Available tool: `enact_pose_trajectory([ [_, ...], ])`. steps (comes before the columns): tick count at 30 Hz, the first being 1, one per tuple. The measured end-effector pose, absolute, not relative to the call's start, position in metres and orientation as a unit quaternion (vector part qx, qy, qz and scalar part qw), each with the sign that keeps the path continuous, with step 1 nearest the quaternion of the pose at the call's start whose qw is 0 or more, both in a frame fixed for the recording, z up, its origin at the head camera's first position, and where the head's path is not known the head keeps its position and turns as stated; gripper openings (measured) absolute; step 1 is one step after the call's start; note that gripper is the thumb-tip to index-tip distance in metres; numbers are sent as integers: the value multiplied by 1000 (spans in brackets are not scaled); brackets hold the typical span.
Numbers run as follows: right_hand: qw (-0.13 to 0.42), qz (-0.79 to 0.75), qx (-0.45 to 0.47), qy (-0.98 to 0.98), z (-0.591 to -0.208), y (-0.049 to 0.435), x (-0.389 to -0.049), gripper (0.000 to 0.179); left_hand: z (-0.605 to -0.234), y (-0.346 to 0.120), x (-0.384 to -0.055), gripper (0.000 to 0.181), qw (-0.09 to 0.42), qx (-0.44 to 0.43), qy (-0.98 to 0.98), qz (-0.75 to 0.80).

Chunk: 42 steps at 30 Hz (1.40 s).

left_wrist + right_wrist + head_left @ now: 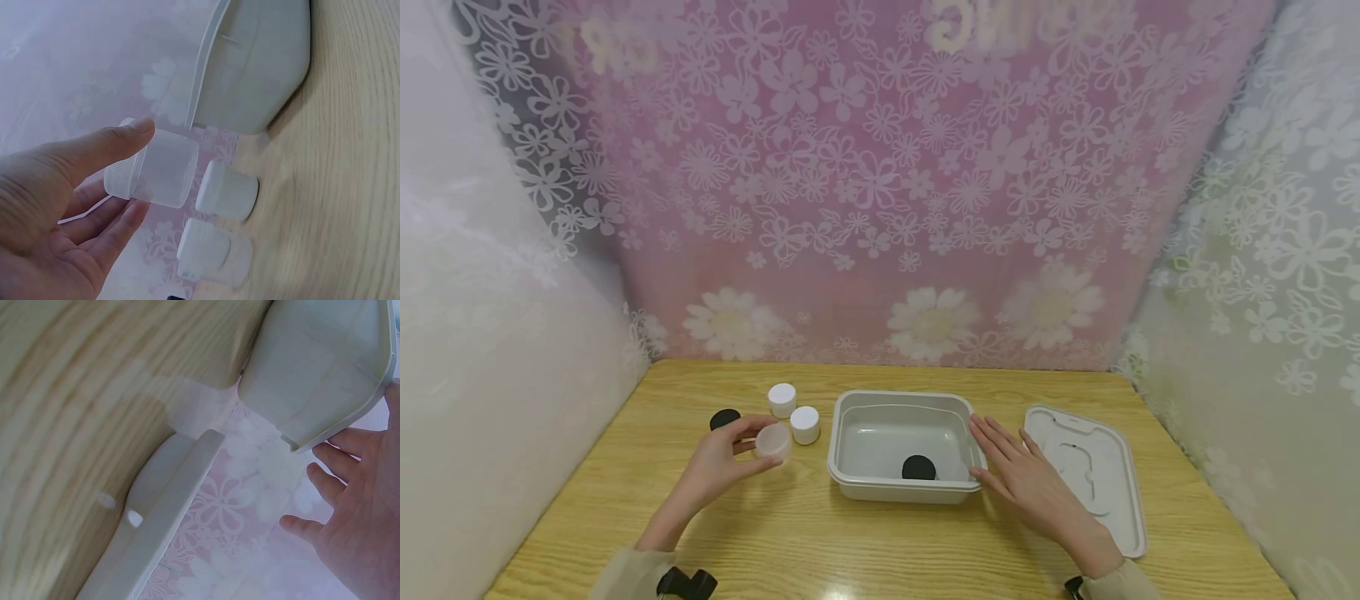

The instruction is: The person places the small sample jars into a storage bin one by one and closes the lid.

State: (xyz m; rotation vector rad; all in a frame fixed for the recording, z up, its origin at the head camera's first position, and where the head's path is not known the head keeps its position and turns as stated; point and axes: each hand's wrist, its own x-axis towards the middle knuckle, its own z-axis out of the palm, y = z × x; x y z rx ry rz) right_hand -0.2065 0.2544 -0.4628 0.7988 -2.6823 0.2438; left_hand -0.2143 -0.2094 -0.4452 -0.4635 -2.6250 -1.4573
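While the left hand [724, 461] grips a translucent jar [772, 443] between thumb and fingers, the right hand [1028, 485] lies straight-fingered and grasps nothing, its fingertips touching the right rim of the box [902, 493]. The jar is to the left of the box; the left wrist view shows that it is held above the surface [842, 554], with a ribbed cap, details too small to read in the head view.

Two white-capped jars [805, 425] stand on the surface between the left hand and the box. The left wrist view shows a clear body beneath one cap.

Only the head view shows a black item [918, 467] inside the box, partly hidden by the front rim, and plainly shows a black cap [725, 419] behind the left hand.

The lid [1101, 487] lies right of the box; the right wrist view shows its raised edge, apart from the right hand.
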Motion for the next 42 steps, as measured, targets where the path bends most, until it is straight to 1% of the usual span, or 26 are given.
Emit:
enact_pose_trajectory([
  [12,171,83,284,-940,-464,252,-207,68,-424,-193,-221,57,57,-172,-854,-488],
  [21,167,81,281,-942,-463,253,-207,68,-421,-172,-230,55,74,-209,-839,-497],
  [34,165,79,277,-943,-463,254,-207,68,-414,-131,-243,55,41,-253,-818,-516],
  [42,172,75,279,-942,-464,254,-207,67,-422,-106,-252,51,4,-279,-817,-504],
])
